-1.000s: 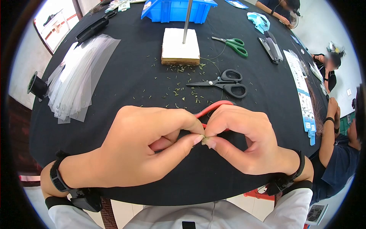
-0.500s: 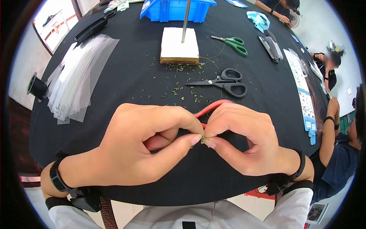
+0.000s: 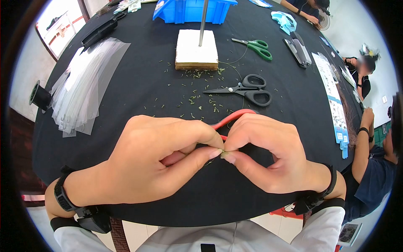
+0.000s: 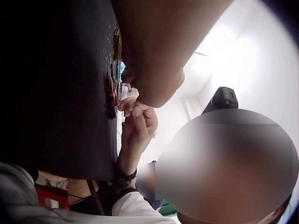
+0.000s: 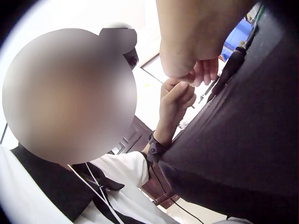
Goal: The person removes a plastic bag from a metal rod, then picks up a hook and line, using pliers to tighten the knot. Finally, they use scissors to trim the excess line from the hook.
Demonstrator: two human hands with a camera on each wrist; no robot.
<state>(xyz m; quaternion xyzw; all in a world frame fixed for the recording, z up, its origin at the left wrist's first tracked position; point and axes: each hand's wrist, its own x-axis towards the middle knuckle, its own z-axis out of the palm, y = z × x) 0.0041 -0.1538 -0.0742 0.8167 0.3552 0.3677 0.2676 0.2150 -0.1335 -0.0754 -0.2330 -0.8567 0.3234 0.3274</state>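
Observation:
Above the near edge of the black-covered table, my left hand (image 3: 151, 164) and right hand (image 3: 273, 155) meet fingertip to fingertip. Each pinches a tiny greenish strand (image 3: 225, 152) between thumb and index finger; most of it is hidden by the fingertips, and I cannot tell its exact kind. Behind the hands lies a red-handled tool (image 3: 237, 114), partly covered by the right hand. Black scissors (image 3: 240, 89) lie beyond it, with small green clippings (image 3: 192, 101) scattered to their left. In the left wrist view, the right hand (image 4: 135, 133) shows beside the left forearm.
A white-topped wooden block (image 3: 193, 48) bears an upright metal rod (image 3: 203, 25), with a blue bin (image 3: 180, 16) behind. Green-handled scissors (image 3: 261, 49) and a stapler (image 3: 299, 51) lie right. Clear plastic sleeves (image 3: 84, 90) and a spool (image 3: 40, 95) are left. Other people sit along the right side.
Both hands stay pinched together at nearly the same spot, with only slight finger shifts. The left hand's thumb and index finger have drawn a little closer together. Objects on the table have not moved.

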